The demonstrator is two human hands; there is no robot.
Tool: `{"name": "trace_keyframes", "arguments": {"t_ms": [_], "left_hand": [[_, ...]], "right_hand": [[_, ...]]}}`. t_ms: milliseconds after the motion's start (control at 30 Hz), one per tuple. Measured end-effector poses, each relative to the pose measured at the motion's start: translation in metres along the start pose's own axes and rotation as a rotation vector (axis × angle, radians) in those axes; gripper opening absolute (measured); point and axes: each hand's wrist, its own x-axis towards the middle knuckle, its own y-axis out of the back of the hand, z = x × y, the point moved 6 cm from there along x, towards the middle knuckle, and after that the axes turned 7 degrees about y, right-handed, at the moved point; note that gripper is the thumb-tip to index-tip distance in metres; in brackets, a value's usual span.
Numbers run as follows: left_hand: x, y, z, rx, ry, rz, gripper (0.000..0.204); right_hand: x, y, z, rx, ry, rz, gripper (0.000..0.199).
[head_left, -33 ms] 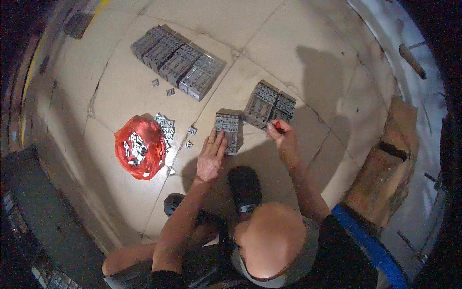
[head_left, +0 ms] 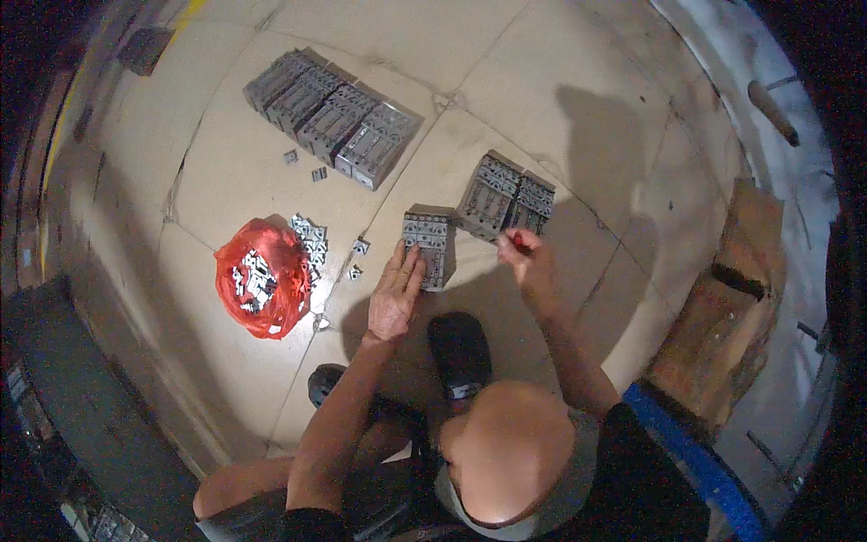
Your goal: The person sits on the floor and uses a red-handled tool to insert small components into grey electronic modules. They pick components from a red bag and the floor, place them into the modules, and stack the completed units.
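Observation:
My left hand (head_left: 396, 294) lies with its fingers stretched out along the left side of a grey rectangular block (head_left: 433, 262) with rows of round holes or screws. To the right, my right hand (head_left: 531, 262) is closed in a pinch round a small red object (head_left: 519, 242). Its kind is mostly hidden by the fingers. Just beyond that hand stand two similar blocks, a left one (head_left: 488, 194) and a right one (head_left: 533, 203), side by side. Between my left hand and a red plastic bag (head_left: 293, 307) lie loose small metal-looking pieces (head_left: 358, 247).
At the far left a row of several grey blocks (head_left: 312, 108) stands on the tiled floor (head_left: 533, 99). White and grey small pieces (head_left: 257, 280) fill the bag, with more spilled beside it. Brown cardboard (head_left: 713, 334) lies at the right. A dark shoe (head_left: 459, 354) is near the block.
My right hand has shifted very slightly, and less of the red object shows between its fingers. My left hand and the blocks stay in place.

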Motion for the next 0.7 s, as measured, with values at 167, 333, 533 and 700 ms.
{"name": "trace_keyframes", "arguments": {"t_ms": [167, 333, 533, 700], "left_hand": [[0.017, 0.007, -0.012, -0.052, -0.016, 0.045, 0.061], [0.059, 0.014, -0.017, 0.009, -0.033, 0.063, 0.061], [0.108, 0.014, -0.011, 0.011, -0.086, -0.085, 0.064], [0.142, 0.009, 0.005, 0.364, -0.228, -0.136, 0.086]], "right_hand": [[-0.016, -0.021, 0.024, -0.157, 0.118, -0.172, 0.029], [-0.037, -0.033, 0.044, -0.31, 0.028, -0.25, 0.028], [-0.045, -0.032, 0.052, -0.428, -0.086, -0.319, 0.03], [-0.048, -0.023, 0.069, -0.404, -0.046, -0.223, 0.032]]}}
